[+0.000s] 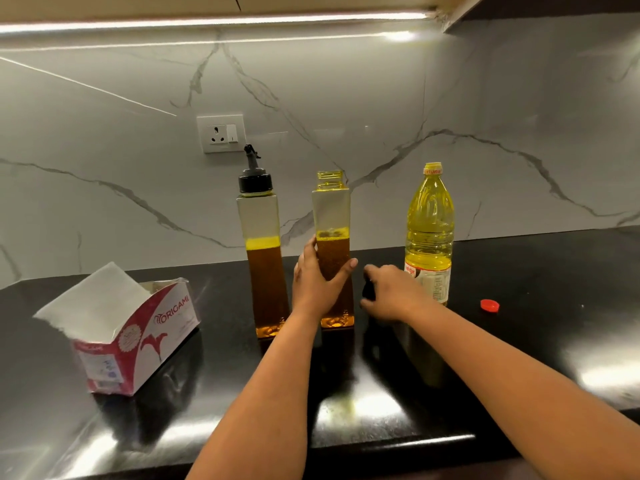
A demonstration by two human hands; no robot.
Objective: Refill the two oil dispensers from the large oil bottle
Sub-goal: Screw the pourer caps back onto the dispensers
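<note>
Head view is showing my left hand [317, 284] wrapping around the uncapped, square-sided clear dispenser [331, 216], thumb on its left face and fingers curling across its front, just at the level of the amber oil filling its lower half. That dispenser is standing upright on the glossy black stone counter [519, 341], its neck open at the top. Just beside it on the left, the second tall square clear dispenser [260, 220] is standing with its black pour-spout cap on and amber oil sitting at about the same level.

My right hand [393, 294] is reaching down to the counter between the open dispenser and the large yellow plastic oil bottle [429, 223], fingers curling over a small black object [369, 292], probably the missing spout cap, though it is mostly hidden. The large bottle is standing upright, uncapped, just behind my right wrist. Its small red screw cap [489, 305] is lying on the counter to the right, apart from the bottle.

Further left, a torn-open red and white cardboard tissue box [138, 337] is resting on the counter with white paper sticking out.
</note>
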